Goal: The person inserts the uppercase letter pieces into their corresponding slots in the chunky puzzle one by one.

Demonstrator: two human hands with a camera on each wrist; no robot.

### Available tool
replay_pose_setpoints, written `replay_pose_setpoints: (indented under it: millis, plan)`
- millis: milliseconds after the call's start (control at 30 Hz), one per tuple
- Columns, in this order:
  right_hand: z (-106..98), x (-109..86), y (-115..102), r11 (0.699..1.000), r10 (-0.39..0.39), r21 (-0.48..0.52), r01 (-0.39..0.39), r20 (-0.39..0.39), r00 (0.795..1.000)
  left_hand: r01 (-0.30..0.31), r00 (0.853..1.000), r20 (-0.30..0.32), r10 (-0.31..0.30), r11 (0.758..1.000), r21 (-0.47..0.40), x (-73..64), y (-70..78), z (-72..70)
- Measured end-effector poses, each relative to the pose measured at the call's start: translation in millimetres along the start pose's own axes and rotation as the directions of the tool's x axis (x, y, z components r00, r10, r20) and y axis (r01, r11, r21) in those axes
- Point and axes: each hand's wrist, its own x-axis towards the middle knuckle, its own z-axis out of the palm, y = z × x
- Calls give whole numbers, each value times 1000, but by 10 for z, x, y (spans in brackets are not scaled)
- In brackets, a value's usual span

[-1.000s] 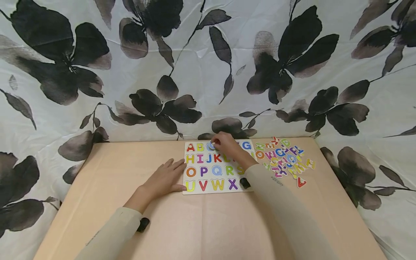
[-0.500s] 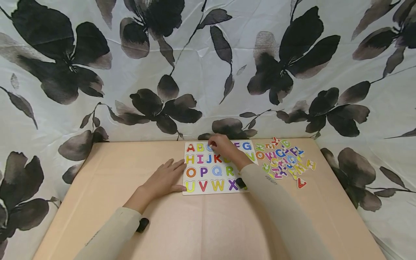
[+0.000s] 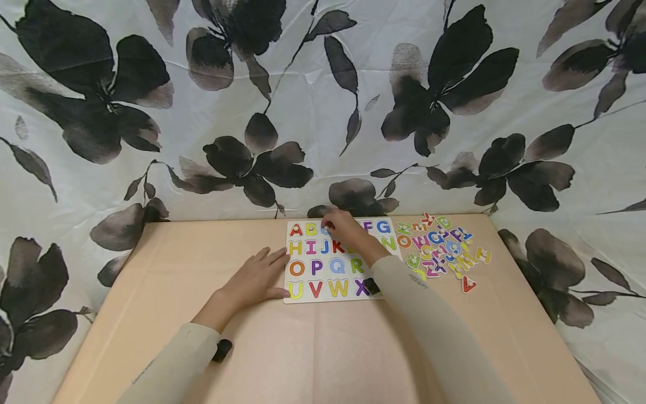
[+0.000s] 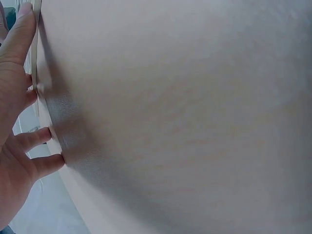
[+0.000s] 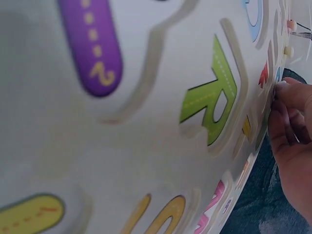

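A white alphabet puzzle board [image 3: 323, 280] with colourful letter recesses lies at the table's back edge. Over its top row, my right hand [image 3: 348, 230] pinches a blue letter puzzle piece [image 3: 324, 230] just right of the B; the fingertips hide most of it. From the right wrist view, thumb and fingers of the right hand [image 5: 295, 122] meet at the board's far edge, around something small and pale. My left hand [image 3: 259, 275] lies flat with spread fingers, its fingertips and thumb touching the board's left edge. In the left wrist view the left hand's fingers [image 4: 34, 139] are straight.
To the right of the board lies a loose heap of letter pieces [image 3: 444, 247], with a red one [image 3: 468, 284] nearest the front. Small round knobs [image 5: 289, 51] stand up at the board's far edge. A floral cloth [image 3: 323, 112] hangs behind the table [image 3: 262, 359].
The right hand has shifted slightly left along the top row, still pinching the blue letter piece. The left hand has stayed in place.
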Motion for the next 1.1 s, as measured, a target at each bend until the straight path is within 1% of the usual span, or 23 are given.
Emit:
replay_pose_setpoints:
  millis: [133, 233, 367, 467, 600, 700, 800, 967, 1033, 1100]
  plan:
    - [-42, -67, 39, 1000, 6, 17, -5, -23, 1000, -4, 1000, 4, 4, 1000, -4, 20, 11, 25]
    - [-115, -143, 61, 999, 19, 36, -18, -43, 999, -10, 1000, -1, 10, 1000, 1, 27, 18, 37]
    - [-240, -234, 119, 1000, 9, 22, -7, -80, 997, -18, 1000, -16, 18, 1000, 7, 23, 20, 30]
    - [-329, -296, 198, 1000, -7, 8, 7, -109, 994, -14, 1000, -15, 14, 1000, 16, 16, 10, 29]
    - [-446, -402, 346, 999, 24, 29, -21, -126, 992, 3, 1000, 4, -3, 1000, 19, 12, 1, 26]
    - [-530, -506, 479, 996, 79, 46, -73, -131, 988, 7, 1000, 8, -7, 1000, 13, 13, 4, 15]
    - [-623, -618, 600, 991, 128, 62, -120, -142, 981, -4, 1000, -4, 4, 1000, 19, 14, 6, 6]
    - [-804, -811, 845, 981, 174, 108, -159, -142, 975, -5, 1000, -8, 5, 1000, 26, 20, 11, 1]
    - [-876, -881, 982, 983, 170, 100, -155, -159, 973, -4, 1000, -9, 4, 1000, 21, 26, 15, 3]
    - [-941, -956, 1120, 981, 185, 99, -169, -186, 965, -7, 1000, -10, 7, 1000, 18, 33, 18, 5]
